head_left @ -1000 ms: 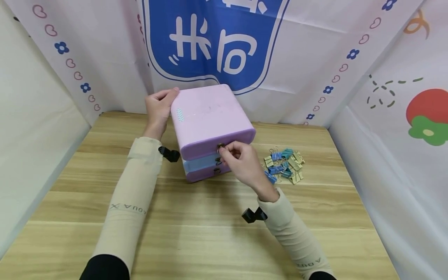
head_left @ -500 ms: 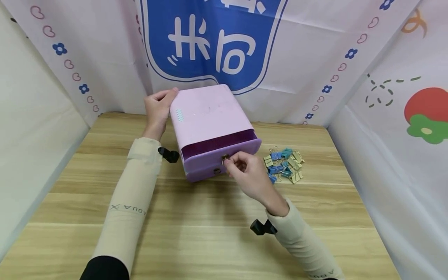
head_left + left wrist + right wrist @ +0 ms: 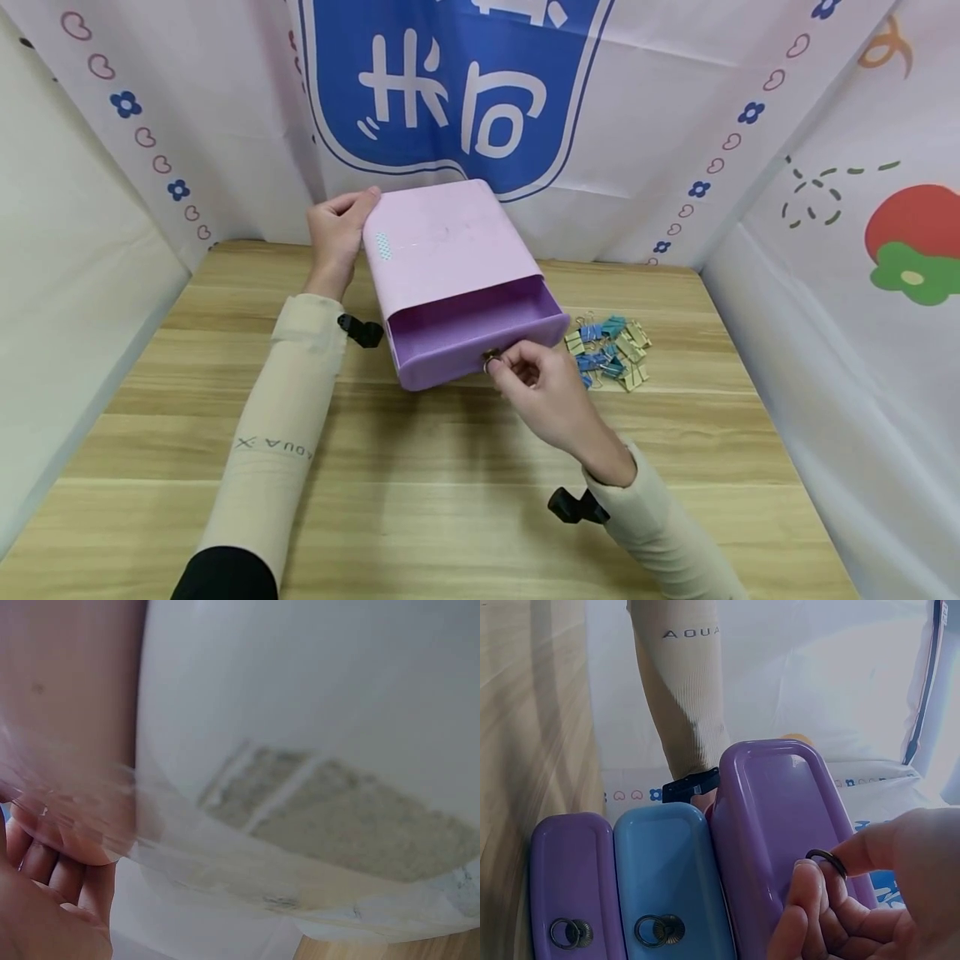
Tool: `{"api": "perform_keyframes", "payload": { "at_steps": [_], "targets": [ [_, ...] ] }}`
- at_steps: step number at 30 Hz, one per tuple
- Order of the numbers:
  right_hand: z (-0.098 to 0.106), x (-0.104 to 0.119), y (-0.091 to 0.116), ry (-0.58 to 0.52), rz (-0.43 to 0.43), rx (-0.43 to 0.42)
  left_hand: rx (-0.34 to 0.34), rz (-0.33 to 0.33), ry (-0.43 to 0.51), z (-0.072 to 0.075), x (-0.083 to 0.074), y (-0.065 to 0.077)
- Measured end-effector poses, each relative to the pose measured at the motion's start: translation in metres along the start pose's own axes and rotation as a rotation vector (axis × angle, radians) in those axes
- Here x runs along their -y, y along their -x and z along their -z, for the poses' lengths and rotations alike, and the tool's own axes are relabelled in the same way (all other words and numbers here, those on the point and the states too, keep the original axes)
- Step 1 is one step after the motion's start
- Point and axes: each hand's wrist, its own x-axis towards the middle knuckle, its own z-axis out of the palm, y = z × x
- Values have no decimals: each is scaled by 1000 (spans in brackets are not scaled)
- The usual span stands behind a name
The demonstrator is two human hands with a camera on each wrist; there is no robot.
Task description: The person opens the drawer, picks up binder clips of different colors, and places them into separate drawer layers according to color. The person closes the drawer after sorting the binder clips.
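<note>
A pink drawer box [image 3: 450,242] stands on the wooden table with its top purple drawer [image 3: 435,362] pulled out; the bare inside of the drawer shows. My right hand [image 3: 551,400] pinches the metal ring pull [image 3: 826,861] on that drawer's front between thumb and fingers. At the box's back left corner, my left hand [image 3: 333,242] grips it, thumb over the top edge. Its fingers [image 3: 67,877] bend round behind the box in the left wrist view. In the right wrist view, a blue drawer [image 3: 671,855] and a lower purple drawer [image 3: 574,862] are closed, each with a ring pull.
To the right of the box lies a pile of blue, teal and yellow binder clips [image 3: 611,350]. A white printed cloth [image 3: 637,150] hangs close behind the box, and more white sheets flank the table [image 3: 420,517] on both sides.
The top drawer has slid from closed to well out toward the front, drawn by my right hand moving back and slightly right. My left hand stays on the box's corner.
</note>
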Motion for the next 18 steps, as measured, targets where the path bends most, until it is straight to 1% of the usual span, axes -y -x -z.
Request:
{"api": "perform_keyframes", "payload": {
  "at_steps": [9, 18],
  "targets": [
    [2, 2, 12, 7, -20, 11, -3, 5, -4, 1, 1, 1],
    [0, -10, 16, 30, 24, 8, 3, 19, -6, 0, 2, -1]
  ]
}}
